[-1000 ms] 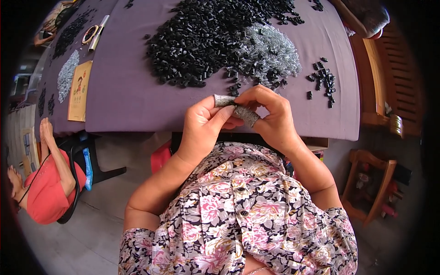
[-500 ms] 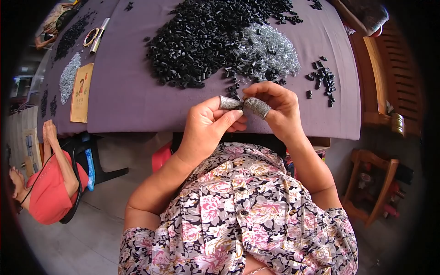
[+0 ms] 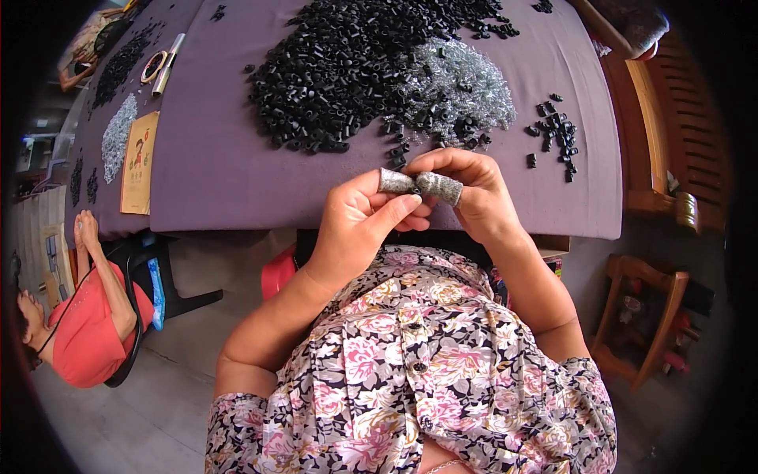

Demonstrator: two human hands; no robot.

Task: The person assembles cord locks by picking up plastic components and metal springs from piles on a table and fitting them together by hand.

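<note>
- Far left: seated person in a red top (image 3: 95,332), hands together beside the counter's near left corner.
- Left part of counter (image 3: 209,170) (purple cloth): smaller heap of silvery bits (image 3: 118,134); just right of it, yellow-orange booklet (image 3: 139,166) near the near edge. Farther back, a ring (image 3: 145,77) lies beside a pale tube (image 3: 168,66).
- Centre: large heap of black pieces (image 3: 324,87), reaching to the counter's far edge.
- Left hand (image 3: 355,212): at the near edge, fingers pinched, grey cover on index; a small black piece (image 3: 416,190) sits between index and thumb tips.
- Right hand (image 3: 482,201): grey cover on thumb; thumb tip meets the left fingertips at the piece, index bent above. Fingers nearly closed; cannot tell whether they grip it.
- Behind right hand: larger silvery heap (image 3: 466,83), adjoining the black heap, some black pieces on it.
- Near right edge: loose black cluster (image 3: 559,136).
</note>
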